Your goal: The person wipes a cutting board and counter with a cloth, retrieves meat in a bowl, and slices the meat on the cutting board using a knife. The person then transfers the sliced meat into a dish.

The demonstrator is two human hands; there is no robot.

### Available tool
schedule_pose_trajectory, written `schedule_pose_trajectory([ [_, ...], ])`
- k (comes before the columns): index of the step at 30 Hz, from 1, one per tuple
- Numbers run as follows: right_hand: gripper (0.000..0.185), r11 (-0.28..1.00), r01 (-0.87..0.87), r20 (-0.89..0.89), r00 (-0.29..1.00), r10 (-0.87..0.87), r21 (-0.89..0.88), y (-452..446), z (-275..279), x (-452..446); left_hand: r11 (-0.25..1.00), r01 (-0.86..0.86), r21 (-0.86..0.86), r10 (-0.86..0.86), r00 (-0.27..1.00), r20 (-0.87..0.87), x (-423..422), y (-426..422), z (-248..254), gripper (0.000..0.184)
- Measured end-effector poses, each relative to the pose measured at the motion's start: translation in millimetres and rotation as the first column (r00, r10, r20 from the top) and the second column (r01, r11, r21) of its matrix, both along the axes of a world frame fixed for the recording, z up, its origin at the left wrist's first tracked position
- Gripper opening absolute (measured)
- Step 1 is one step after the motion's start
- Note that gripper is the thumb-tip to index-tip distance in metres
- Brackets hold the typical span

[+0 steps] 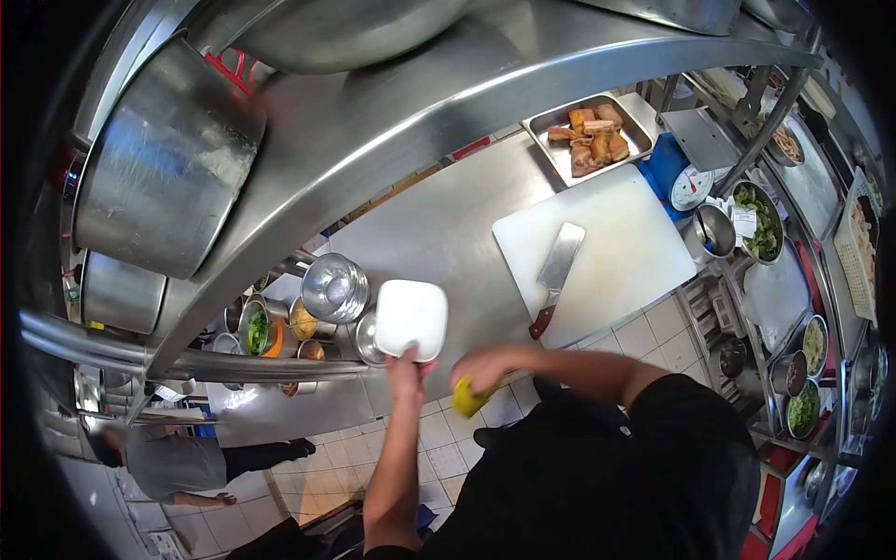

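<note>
- Nearest, the right hand [485,371] is closed around a yellow cloth or sponge [469,399], apart from the container; wiping or cleaning looks like a likely current action, though no contact shows.
- The left hand [407,375] is clamped on the near edge of a squarish white container [412,315], over or just above the desk [448,233]; whether it touches the surface I cannot tell.
- Bringing these two together would call for a firm left grip and the right hand moving toward ten or eleven o'clock.
- At ten o'clock from the container, stacked steel bowls [333,288] sit close enough to be knocked.
- Toward two o'clock, a cleaver [563,257] lies on a white cutting board [635,243], its handle reaching the near edge; sideways reaches need care.
- Farther, between one and two o'clock, a steel tray [640,140] holds pieces of meat [588,154].
</note>
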State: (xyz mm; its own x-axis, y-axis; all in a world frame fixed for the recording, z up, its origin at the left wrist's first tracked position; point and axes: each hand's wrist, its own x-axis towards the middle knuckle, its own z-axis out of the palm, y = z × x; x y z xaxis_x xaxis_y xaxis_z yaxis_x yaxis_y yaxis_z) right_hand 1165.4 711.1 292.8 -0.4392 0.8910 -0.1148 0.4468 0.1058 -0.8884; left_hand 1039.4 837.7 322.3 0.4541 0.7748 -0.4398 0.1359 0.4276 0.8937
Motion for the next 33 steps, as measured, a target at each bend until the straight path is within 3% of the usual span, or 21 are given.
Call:
schedule_pose_trajectory([
  [2, 0.048, 0.961, 0.262, -0.034, 0.963, -0.266, -0.088, -52.6, 24.3, 79.5, 0.996, 0.003, -0.093, 0.009, 0.992, 0.127, 11.2, -15.5, -47.4, 0.036],
  [5, 0.039, 0.749, 0.660, -0.010, 0.750, -0.661, -0.054, -125.6, 61.7, 182.6, 0.957, -0.152, -0.248, 0.163, 0.986, 0.025, 38.2, -59.2, -81.2, 0.031],
  [7, 0.035, 0.459, 0.888, 0.089, 0.455, -0.886, 0.032, -159.9, 66.5, 233.2, 0.942, -0.185, -0.280, 0.197, 0.980, 0.014, 53.4, -79.2, -94.2, 0.029],
  [8, 0.031, 0.402, 0.878, 0.259, 0.338, -0.905, 0.261, -171.4, 76.5, 245.9, 0.941, -0.147, -0.304, 0.165, 0.986, 0.036, 59.9, -85.0, -103.4, 0.028],
  [10, 0.049, 0.282, 0.915, 0.433, 0.138, -0.891, 0.290, -188.4, 60.4, 270.7, 0.935, -0.115, -0.336, 0.141, 0.988, 0.054, 66.0, -94.7, -116.3, 0.026],
  [11, 0.049, 0.293, 0.911, 0.438, 0.146, -0.887, 0.290, -189.2, 46.5, 267.9, 0.933, -0.051, -0.357, 0.085, 0.993, 0.080, 69.9, -95.8, -119.5, 0.029],
  [13, 0.074, 0.220, 0.857, 0.710, -0.214, -0.671, 0.466, -183.3, 13.9, 251.3, 0.927, 0.083, -0.367, -0.036, 0.991, 0.132, 74.4, -93.9, -128.4, 0.038],
  [14, 0.074, 0.234, 0.850, 0.709, -0.208, -0.674, 0.472, -175.0, 8.4, 241.5, 0.928, 0.070, -0.366, -0.020, 0.990, 0.138, 74.5, -91.1, -122.3, 0.038],
  [16, 0.089, 0.253, 0.825, 0.556, -0.088, -0.826, 0.506, -153.6, -0.9, 215.7, 0.885, 0.145, -0.443, -0.155, 0.988, 0.014, 69.6, -87.0, -109.5, 0.045],
  [20, 0.069, 0.251, 0.749, 0.211, 0.150, -0.966, 0.613, -90.5, 13.0, 129.5, 0.851, 0.201, -0.486, -0.191, 0.979, 0.071, 20.8, -65.0, -93.8, 0.053],
  [22, 0.059, 0.279, 0.725, 0.099, 0.281, -0.955, 0.630, -58.1, 30.6, 78.4, 0.824, 0.392, -0.410, -0.387, 0.917, 0.100, -26.6, -53.8, -99.8, 0.054],
  [24, 0.053, 0.343, 0.695, 0.046, 0.409, -0.912, 0.632, -31.4, 38.1, 33.1, 0.790, 0.429, -0.438, -0.417, 0.900, 0.129, -83.2, -44.0, -90.0, 0.051],
  [26, 0.049, 0.446, 0.655, -0.005, 0.566, -0.824, 0.610, -10.0, 37.4, -6.3, 0.838, 0.338, -0.428, -0.372, 0.928, 0.004, -148.2, -36.5, -110.7, 0.047],
  [29, 0.039, 0.540, 0.587, -0.043, 0.700, -0.713, 0.604, 17.8, 25.7, -65.1, 0.932, 0.025, -0.361, -0.108, 0.972, -0.211, -269.5, -40.0, -165.9, 0.040],
  [30, 0.039, 0.596, 0.553, -0.034, 0.749, -0.661, 0.581, 25.9, 23.5, -83.6, 0.955, -0.093, -0.280, -0.015, 0.932, -0.362, -315.0, -44.3, -200.0, 0.030],
  [31, 0.039, 0.611, 0.523, -0.030, 0.773, -0.633, 0.594, 33.8, 22.6, -100.4, 0.883, -0.315, -0.349, 0.251, 0.943, -0.217, -380.1, -52.1, -263.6, 0.023],
  [32, 0.038, 0.696, 0.484, 0.007, 0.818, -0.574, 0.531, 41.1, 22.3, -118.5, 0.998, -0.021, 0.051, 0.047, 0.818, -0.573, -421.2, -73.1, -275.1, 0.018],
  [33, 0.037, 0.772, 0.440, 0.040, 0.858, -0.512, 0.459, 49.7, 21.3, -137.8, 0.760, -0.590, -0.273, 0.412, 0.762, -0.500, -439.1, -86.3, -247.1, 0.016],
])
